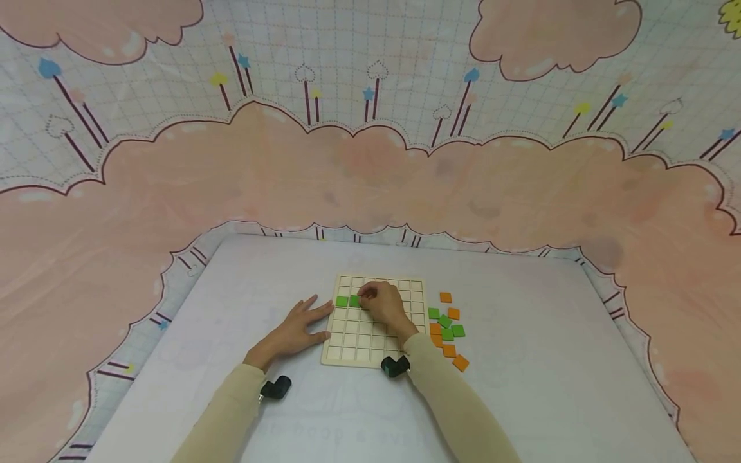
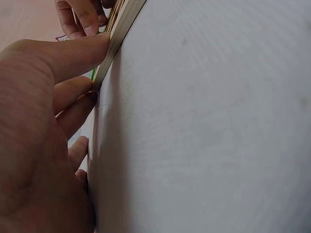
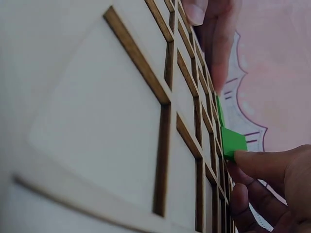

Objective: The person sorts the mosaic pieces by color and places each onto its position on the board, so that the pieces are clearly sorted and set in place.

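Observation:
A wooden grid board [image 1: 347, 342] lies flat on the white table. One green square tile [image 1: 342, 301] sits in a cell by its left side. Just right of that, my right hand [image 1: 386, 303] pinches a second green tile [image 3: 234, 142] between thumb and fingers; it stands tilted at the grid in the right wrist view. My left hand [image 1: 296, 326] has its fingers spread, and the fingertips touch the board's left edge. In the left wrist view, the left thumb [image 2: 82, 56] presses against the board's side [image 2: 119, 41].
Loose orange tiles [image 1: 460, 363] and green tiles [image 1: 458, 330] lie scattered right of the board, some overlapping or touching. The right forearm [image 1: 451, 392] passes close beside them. A patterned cloth [image 1: 370, 180] hangs behind the table.

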Demonstrator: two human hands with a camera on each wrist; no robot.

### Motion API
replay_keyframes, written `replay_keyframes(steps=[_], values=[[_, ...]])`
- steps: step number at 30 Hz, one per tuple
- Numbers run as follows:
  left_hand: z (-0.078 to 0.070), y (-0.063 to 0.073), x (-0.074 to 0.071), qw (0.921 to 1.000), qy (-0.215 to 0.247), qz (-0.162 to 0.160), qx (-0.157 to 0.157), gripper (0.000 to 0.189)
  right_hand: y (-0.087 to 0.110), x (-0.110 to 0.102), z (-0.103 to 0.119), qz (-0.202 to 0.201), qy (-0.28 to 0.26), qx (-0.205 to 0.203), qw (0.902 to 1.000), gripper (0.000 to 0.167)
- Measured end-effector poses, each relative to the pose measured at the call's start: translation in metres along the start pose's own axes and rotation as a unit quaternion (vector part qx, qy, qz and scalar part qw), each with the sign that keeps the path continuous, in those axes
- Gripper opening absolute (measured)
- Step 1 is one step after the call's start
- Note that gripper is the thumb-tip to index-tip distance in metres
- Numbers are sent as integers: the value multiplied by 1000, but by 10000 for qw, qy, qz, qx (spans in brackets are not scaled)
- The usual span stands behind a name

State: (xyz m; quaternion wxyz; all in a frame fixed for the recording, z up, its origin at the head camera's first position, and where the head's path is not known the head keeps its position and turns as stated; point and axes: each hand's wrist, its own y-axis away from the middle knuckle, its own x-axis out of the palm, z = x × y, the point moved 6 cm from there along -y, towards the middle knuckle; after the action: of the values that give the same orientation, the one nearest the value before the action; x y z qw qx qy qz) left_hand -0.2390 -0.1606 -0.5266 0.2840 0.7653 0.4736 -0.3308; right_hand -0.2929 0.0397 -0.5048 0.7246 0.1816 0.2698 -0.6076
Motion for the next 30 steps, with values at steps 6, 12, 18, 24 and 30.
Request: replay_keyframes(steps=[6, 12, 18, 24, 30], values=[[0, 0, 0, 10000, -6, 11, 30, 66, 1, 0, 1, 27, 148, -36, 9999, 6], [1, -1, 1, 10000, -9, -15, 42, 66, 1, 0, -1, 115, 292, 127, 9994, 10], [1, -1, 1, 10000, 4, 1, -22, 67, 1, 0, -3, 239, 136, 107, 9996, 15], [1, -1, 1, 10000, -18, -3, -26, 67, 3, -4, -4, 351, -307, 147, 9988, 18], [2, 0, 1, 10000, -8, -17, -18, 67, 9, -11, 2, 391, -428, 259, 9980, 19]])
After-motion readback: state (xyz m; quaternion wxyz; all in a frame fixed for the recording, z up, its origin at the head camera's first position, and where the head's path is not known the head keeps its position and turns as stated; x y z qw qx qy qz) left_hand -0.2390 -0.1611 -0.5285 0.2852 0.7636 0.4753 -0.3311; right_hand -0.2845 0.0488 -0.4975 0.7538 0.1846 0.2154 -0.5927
